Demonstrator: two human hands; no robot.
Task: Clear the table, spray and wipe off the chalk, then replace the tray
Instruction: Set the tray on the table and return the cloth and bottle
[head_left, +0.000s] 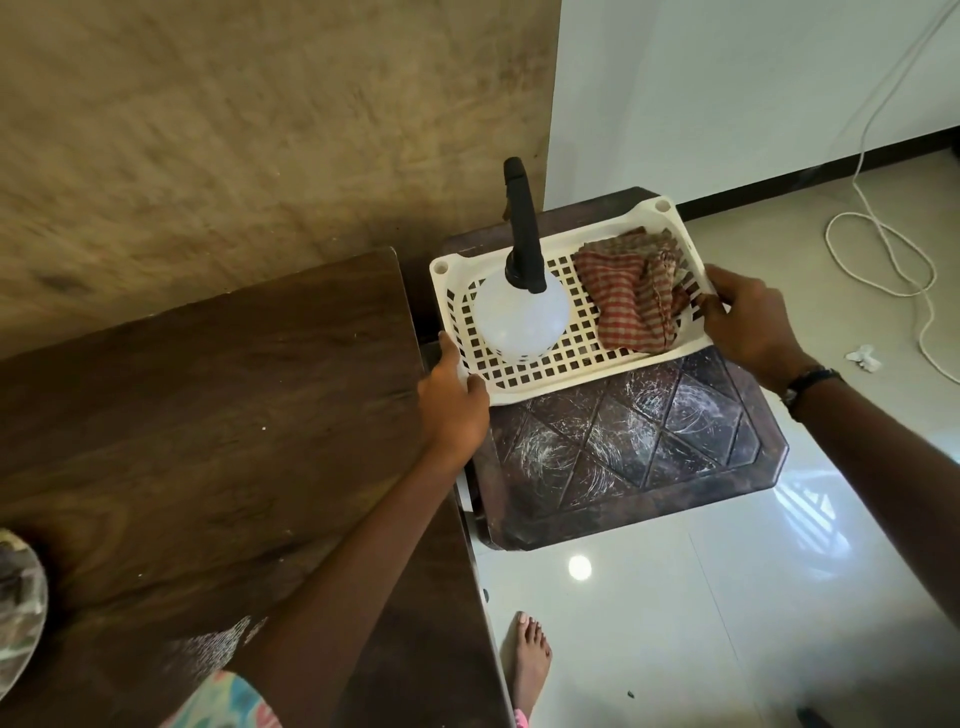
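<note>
A cream perforated tray (582, 358) rests over the far half of a small dark brown plastic table (649, 467). In the tray stand a white spray bottle (522, 317) with a black nozzle and, to its right, a crumpled red checked cloth (631, 296). My left hand (454, 402) grips the tray's near left corner. My right hand (743, 319) holds the tray's right edge. White chalk scribbles (597, 441) cover the bare near part of the table top.
A large wooden surface (208, 405) lies to the left, touching the small table. A white cord (883, 249) loops over the glossy tiled floor at right, near a scrap of paper (865, 358). My bare foot (530, 660) stands below the table.
</note>
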